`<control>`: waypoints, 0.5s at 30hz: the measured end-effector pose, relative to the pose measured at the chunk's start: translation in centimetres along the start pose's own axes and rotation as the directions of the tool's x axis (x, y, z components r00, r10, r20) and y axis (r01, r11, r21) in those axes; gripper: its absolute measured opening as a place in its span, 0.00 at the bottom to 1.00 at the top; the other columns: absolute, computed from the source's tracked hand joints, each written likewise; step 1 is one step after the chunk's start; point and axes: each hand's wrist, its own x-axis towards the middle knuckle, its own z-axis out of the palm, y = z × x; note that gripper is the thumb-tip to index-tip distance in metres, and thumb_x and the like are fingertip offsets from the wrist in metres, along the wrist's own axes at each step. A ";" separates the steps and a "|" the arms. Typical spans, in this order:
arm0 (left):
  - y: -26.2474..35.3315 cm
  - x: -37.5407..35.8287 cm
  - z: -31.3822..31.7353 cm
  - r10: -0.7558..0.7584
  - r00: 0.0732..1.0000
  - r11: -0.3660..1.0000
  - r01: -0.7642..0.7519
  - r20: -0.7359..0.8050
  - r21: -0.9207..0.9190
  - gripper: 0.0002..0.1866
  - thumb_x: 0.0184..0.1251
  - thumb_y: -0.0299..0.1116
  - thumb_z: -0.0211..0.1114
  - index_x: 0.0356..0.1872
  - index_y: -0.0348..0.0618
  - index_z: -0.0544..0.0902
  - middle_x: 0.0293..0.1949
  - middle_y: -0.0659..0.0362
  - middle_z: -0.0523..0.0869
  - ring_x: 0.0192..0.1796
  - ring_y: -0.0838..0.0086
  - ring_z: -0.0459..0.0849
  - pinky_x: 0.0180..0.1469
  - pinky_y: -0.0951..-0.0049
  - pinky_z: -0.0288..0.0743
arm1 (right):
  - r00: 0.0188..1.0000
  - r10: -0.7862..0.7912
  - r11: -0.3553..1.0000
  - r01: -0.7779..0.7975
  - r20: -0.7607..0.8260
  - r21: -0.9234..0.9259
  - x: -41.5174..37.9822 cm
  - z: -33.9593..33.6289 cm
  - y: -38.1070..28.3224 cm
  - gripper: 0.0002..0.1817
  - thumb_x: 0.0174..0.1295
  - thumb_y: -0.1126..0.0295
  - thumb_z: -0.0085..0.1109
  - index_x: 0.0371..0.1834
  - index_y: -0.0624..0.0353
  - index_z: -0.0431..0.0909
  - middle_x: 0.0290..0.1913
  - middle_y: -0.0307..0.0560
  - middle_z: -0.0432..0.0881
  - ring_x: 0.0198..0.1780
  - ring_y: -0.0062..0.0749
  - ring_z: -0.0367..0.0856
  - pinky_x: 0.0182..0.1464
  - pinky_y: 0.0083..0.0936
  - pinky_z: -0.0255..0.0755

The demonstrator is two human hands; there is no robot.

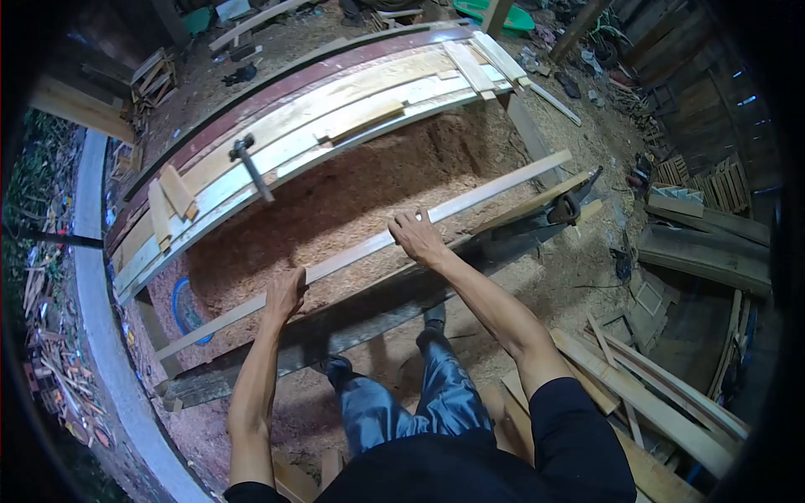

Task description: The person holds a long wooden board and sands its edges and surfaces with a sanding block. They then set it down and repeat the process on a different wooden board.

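A long, narrow wooden batten [495,189] slants across the view in front of me, its far end up at the right. My left hand [285,295] grips it left of its middle, fingers curled around the edge. Further right, my right hand [417,237] has its fingers bent over the same batten. Below the batten runs a dark beam [310,335], close to my legs. A handsaw [566,209] rests near the beam's right end. Beyond the batten, a hammer [250,168] lies on the plank-topped workbench [293,138].
Loose short boards [176,193] lie on the bench's left end, and another board [468,69] crosses its right end. Wood shavings [335,210] cover the ground between bench and beam. Stacked lumber [646,394] is at lower right. A concrete curb [105,285] runs along the left.
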 end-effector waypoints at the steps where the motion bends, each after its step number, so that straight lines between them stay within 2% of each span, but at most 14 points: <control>1: 1.6 1.0 0.6 -0.007 1.000 1.000 0.007 0.013 -0.006 0.16 0.56 0.33 0.71 0.41 0.47 0.73 0.36 0.51 0.82 0.42 0.51 0.83 0.38 0.50 0.73 | 1.000 0.004 1.000 -0.005 -0.024 -0.019 -0.9 0.4 1.4 0.10 0.65 0.68 0.49 0.48 0.53 0.73 0.43 0.45 0.77 0.52 0.38 0.76 0.57 0.50 0.64; 2: 2.9 2.1 1.0 -0.015 1.000 1.000 0.015 0.021 -0.007 0.16 0.56 0.32 0.70 0.41 0.47 0.73 0.36 0.50 0.82 0.41 0.50 0.84 0.37 0.50 0.73 | 0.996 0.035 0.999 -0.038 0.088 0.034 -1.4 0.6 3.2 0.10 0.65 0.69 0.49 0.48 0.53 0.74 0.44 0.46 0.76 0.52 0.38 0.76 0.58 0.50 0.64; 5: 6.7 5.3 1.7 -0.040 0.999 0.998 0.041 0.027 -0.045 0.14 0.57 0.31 0.69 0.39 0.47 0.72 0.35 0.51 0.82 0.40 0.51 0.84 0.36 0.51 0.73 | 0.998 0.018 1.000 -0.019 0.053 0.021 -2.6 1.9 8.0 0.11 0.65 0.69 0.49 0.49 0.54 0.74 0.45 0.45 0.76 0.52 0.38 0.76 0.59 0.50 0.63; 6: 7.9 6.3 1.5 -0.061 0.995 0.996 0.065 0.075 -0.062 0.13 0.57 0.30 0.69 0.37 0.47 0.72 0.35 0.52 0.83 0.39 0.51 0.84 0.34 0.51 0.73 | 0.997 0.040 0.997 -0.044 0.072 0.056 -2.9 1.6 9.1 0.12 0.65 0.71 0.49 0.50 0.54 0.73 0.46 0.45 0.75 0.54 0.37 0.75 0.61 0.49 0.61; 9: 10.5 8.7 2.1 -0.075 0.996 0.993 0.080 0.055 -0.088 0.12 0.58 0.30 0.68 0.35 0.46 0.72 0.34 0.53 0.83 0.39 0.52 0.84 0.34 0.51 0.73 | 0.989 0.036 0.995 -0.049 0.146 0.084 -3.6 1.8 12.3 0.12 0.64 0.71 0.49 0.51 0.54 0.73 0.47 0.46 0.75 0.55 0.37 0.73 0.62 0.46 0.59; 13: 12.3 11.7 3.2 -0.091 0.992 0.993 0.097 0.093 -0.063 0.11 0.57 0.29 0.67 0.37 0.47 0.73 0.36 0.53 0.84 0.40 0.52 0.85 0.36 0.53 0.75 | 0.990 0.035 0.996 -0.046 0.135 0.075 -4.4 3.4 15.5 0.13 0.63 0.74 0.50 0.51 0.54 0.72 0.47 0.46 0.74 0.56 0.38 0.72 0.63 0.43 0.59; 14: 11.9 12.1 4.2 -0.025 1.000 0.997 0.025 0.004 -0.077 0.12 0.58 0.31 0.70 0.35 0.46 0.73 0.33 0.52 0.84 0.36 0.52 0.85 0.32 0.53 0.74 | 0.990 0.037 0.994 -0.052 0.139 0.101 -4.5 3.9 16.1 0.14 0.62 0.75 0.50 0.51 0.54 0.72 0.47 0.46 0.74 0.56 0.38 0.72 0.63 0.44 0.59; 15: 11.7 12.4 4.5 -0.024 1.000 0.998 0.025 0.018 -0.064 0.12 0.58 0.31 0.69 0.35 0.46 0.73 0.33 0.52 0.84 0.36 0.52 0.85 0.32 0.53 0.74 | 0.989 0.040 0.990 -0.058 0.140 0.127 -4.5 4.6 16.5 0.14 0.62 0.75 0.50 0.52 0.54 0.72 0.48 0.46 0.74 0.56 0.38 0.72 0.63 0.44 0.60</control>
